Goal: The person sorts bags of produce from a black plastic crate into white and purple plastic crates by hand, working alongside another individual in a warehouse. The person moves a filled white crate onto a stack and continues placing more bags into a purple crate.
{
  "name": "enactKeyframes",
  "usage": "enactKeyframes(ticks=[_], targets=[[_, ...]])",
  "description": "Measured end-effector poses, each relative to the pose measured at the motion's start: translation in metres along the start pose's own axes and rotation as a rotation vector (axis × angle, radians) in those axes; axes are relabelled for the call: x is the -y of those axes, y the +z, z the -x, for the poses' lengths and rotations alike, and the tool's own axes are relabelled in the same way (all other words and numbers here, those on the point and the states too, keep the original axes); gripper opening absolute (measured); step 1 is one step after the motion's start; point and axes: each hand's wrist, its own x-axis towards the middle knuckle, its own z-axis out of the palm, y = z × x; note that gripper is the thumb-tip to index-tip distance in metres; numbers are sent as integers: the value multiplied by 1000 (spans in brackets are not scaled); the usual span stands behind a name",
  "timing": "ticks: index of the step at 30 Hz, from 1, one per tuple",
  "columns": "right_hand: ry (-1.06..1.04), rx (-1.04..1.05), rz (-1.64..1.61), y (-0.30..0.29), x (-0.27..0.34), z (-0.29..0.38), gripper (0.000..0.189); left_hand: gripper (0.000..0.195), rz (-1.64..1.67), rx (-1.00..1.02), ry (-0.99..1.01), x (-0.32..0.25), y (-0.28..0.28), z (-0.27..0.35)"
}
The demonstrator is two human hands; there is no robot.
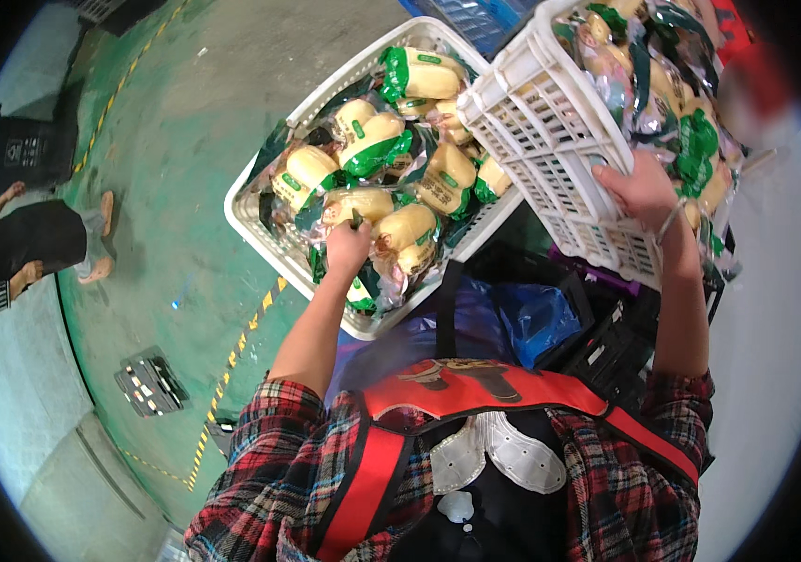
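My left hand (349,247) is over the near left part of a white plastic crate (281,270), its fingers closed on a bit of dark green plastic at a poultry bag (358,206). Around it lie several clear bags of pale yellow poultry (446,179) with green ends and printed labels. My right hand (639,190) grips the rim of a second white slatted crate (534,119). This one is tilted, with a corner over the first crate's right side. More bagged poultry (667,84) fills it, partly out of sight at the top.
Under the crates I see blue plastic sheeting (537,316) and black crates (611,344). A person in a dark apron (28,235) stands at far left, by a black bin (24,158). Yellow-black tape (239,358) marks the green floor (161,281). A black crate (151,385) rests there.
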Motion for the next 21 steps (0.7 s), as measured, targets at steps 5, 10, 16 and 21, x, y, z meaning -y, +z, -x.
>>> enactKeyframes(ticks=[5, 10, 16, 21], targets=[[8, -64, 110, 4, -8, -1, 43, 34, 54, -42, 199, -30, -26, 60], [15, -105, 99, 13, -5, 1, 42, 22, 398, -25, 148, -76, -91, 99], [-68, -260, -18, 15, -9, 4, 26, 23, 390, -249, 826, -237, -200, 147], [-99, -367, -173, 25, 27, 6, 23, 22, 411, -302, 1267, -386, -276, 191]])
